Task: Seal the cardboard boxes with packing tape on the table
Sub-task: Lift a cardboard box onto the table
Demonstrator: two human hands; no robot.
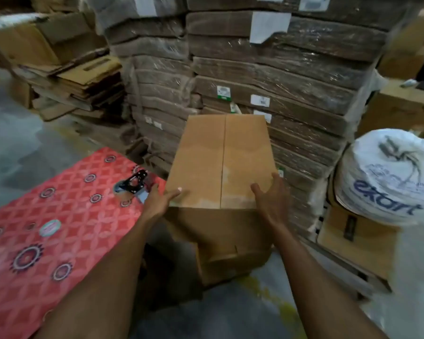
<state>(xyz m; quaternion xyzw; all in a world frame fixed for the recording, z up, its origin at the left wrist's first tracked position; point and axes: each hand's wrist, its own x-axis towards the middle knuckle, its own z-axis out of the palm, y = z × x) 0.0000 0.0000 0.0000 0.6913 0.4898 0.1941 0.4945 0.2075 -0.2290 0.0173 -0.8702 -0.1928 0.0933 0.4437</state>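
A brown cardboard box point(218, 165) stands in front of me with its two top flaps folded shut and a seam running down the middle. My left hand point(160, 200) lies with straight fingers on the box's near left corner. On the near right side my right hand point(269, 195) rests with its fingers spread, reaching the right edge. A tape dispenser point(132, 184) with a black frame lies on the red patterned table point(47, 216), just left of my left hand.
Shrink-wrapped stacks of flat cartons point(267, 77) rise right behind the box. Loose flattened cartons point(76, 79) are piled at the back left. A white printed sack point(389, 177) sits on a carton at the right. Grey floor point(230, 311) lies below.
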